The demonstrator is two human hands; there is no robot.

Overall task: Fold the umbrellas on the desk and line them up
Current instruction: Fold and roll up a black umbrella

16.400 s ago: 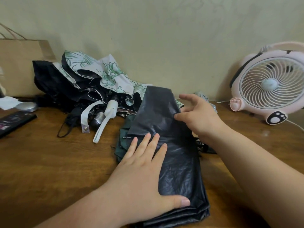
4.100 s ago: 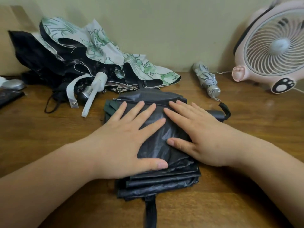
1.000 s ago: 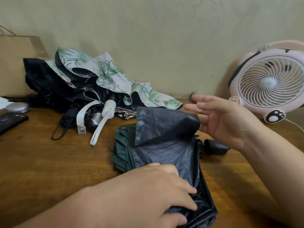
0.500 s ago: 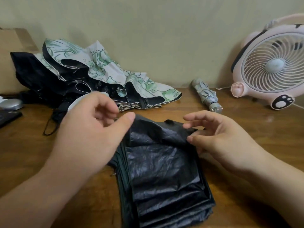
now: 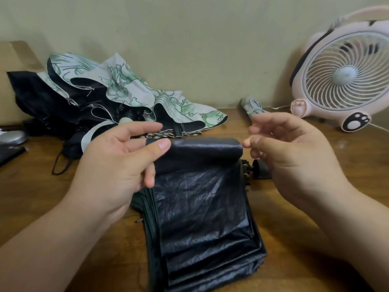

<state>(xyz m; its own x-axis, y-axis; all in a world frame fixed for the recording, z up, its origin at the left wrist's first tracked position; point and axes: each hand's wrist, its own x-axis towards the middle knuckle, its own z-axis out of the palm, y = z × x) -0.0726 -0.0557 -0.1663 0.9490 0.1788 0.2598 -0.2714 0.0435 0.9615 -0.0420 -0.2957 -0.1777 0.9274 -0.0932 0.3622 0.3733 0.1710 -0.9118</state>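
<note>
A dark umbrella (image 5: 202,207) lies flat on the wooden desk (image 5: 42,203), its black canopy pleated into layers, its handle (image 5: 260,171) poking out at the right. My left hand (image 5: 117,163) pinches the far edge of the top panel between thumb and fingers and curls it toward me. My right hand (image 5: 294,157) is at the right end of that rolled edge, fingertips touching it, fingers loosely bent. An unfolded white umbrella with green flowers (image 5: 126,91) is heaped at the back left. A small folded grey umbrella (image 5: 252,107) lies by the wall.
A pink desk fan (image 5: 345,72) stands at the back right with its cord on the desk. A brown paper bag (image 5: 14,60) leans at the far left. A silver round object (image 5: 12,137) and a dark flat item (image 5: 8,151) lie at the left edge.
The far edge of the top panel has been lifted and rolled toward me. My left hand now pinches it, and my right hand has come in to its right end.
</note>
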